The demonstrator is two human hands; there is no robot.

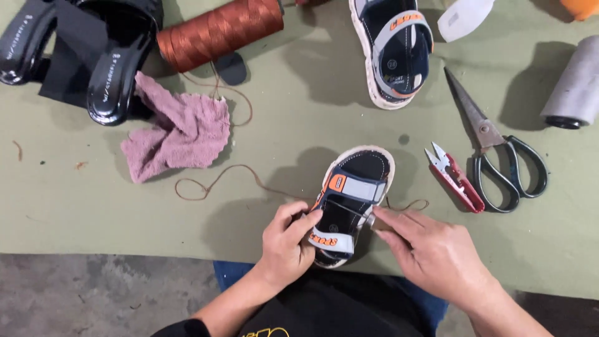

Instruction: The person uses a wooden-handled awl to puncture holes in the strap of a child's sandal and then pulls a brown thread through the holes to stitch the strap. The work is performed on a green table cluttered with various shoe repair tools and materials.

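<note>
A small child's sandal (357,187), navy with grey and orange straps and a white sole, lies near the table's front edge. My left hand (287,240) grips its heel end, thumb on the back strap. My right hand (430,253) pinches a thin needle or awl (369,219) at the sandal's right side. A brown thread (218,181) runs from the sandal across the cloth toward a copper-brown thread spool (218,31).
A matching sandal (394,50) lies at the top. Red thread snips (455,178), large scissors (499,156) and a grey spool (577,84) are at the right. A pink rag (178,131) and black sandals (93,53) sit at the left. Green table cover (93,206).
</note>
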